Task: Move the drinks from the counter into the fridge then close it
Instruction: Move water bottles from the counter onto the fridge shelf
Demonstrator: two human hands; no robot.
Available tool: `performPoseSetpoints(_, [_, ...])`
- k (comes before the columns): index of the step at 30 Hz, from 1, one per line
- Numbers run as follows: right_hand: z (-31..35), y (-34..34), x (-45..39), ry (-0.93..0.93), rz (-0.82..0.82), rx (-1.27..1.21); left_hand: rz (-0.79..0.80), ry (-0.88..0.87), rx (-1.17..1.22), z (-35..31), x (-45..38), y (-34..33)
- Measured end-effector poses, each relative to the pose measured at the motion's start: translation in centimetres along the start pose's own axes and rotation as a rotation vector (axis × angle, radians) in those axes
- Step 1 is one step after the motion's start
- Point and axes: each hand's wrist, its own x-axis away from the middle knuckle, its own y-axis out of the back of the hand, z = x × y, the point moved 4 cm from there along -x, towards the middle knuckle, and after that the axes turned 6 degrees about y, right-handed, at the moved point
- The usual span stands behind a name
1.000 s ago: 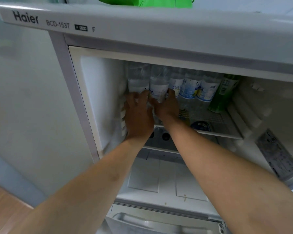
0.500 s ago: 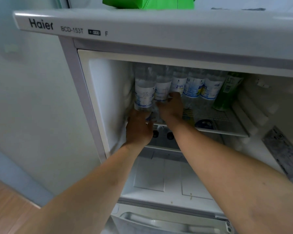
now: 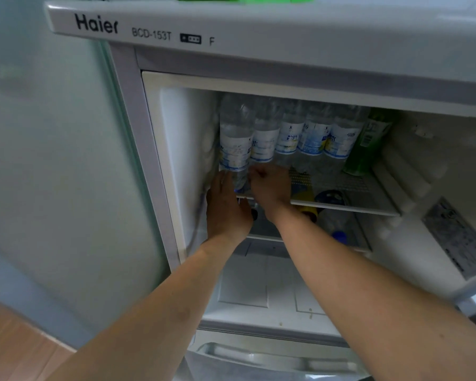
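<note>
A: Where are the drinks?

B: On the top wire shelf [image 3: 363,193] of the open fridge [image 3: 154,31]. Five clear water bottles [image 3: 313,138] with white and blue labels stand in a row touching one another, and a green bottle [image 3: 368,141] is at the right end. All stand upright, long axis vertical; their caps are hidden by the fridge's upper edge.

A: And the hands?

B: The left hand [image 3: 226,207] cups the base of the leftmost bottle [image 3: 235,141], fingers curled round it, beside the left wall. The right hand [image 3: 271,188] grips low on the second bottle [image 3: 264,141].

A: How would they handle?

B: Probably fairly heavy if full, with thin plastic that dents and may be slick. A low grip below the label seems surest, keeping each bottle vertical.
</note>
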Motion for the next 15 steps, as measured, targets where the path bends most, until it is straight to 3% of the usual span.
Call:
performPoseSetpoints(4, [0.6,-0.3,0.3,-0.013,0.066,0.043,0.023,0.025,0.028,0.2,0.1,-0.2])
performPoseSetpoints(15, [-1.0,3.7,3.8,0.042,-0.181,0.093,-0.045,-0.100,0.212,1.8,4.0,0.1])
